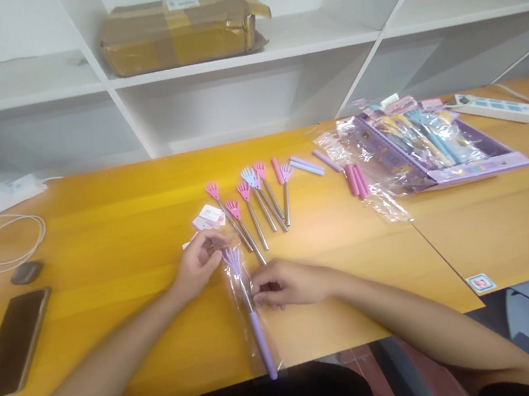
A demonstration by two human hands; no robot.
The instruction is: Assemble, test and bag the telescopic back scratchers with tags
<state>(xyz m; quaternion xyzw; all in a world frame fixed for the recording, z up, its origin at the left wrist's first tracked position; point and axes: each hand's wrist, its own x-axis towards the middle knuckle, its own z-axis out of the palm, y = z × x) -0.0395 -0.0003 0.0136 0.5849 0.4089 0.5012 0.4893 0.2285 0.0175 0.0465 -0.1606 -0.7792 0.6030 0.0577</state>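
So the table (109,244) runs wide to the left — a bagged purple scratcher (263,344) reaches its front edge. Left hand (199,266) half-curled at the bag's (242,340) top, right hand (283,282) half-curled at its side — can't tell if either's pinching it.

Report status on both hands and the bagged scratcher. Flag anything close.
Left hand at top end of clear bag; right hand at its side. Purple scratcher inside, handle nearest the person. Loose scratchers just beyond.

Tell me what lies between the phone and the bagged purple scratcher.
In the head view, the left forearm crosses over the table between the phone and the bagged purple scratcher.
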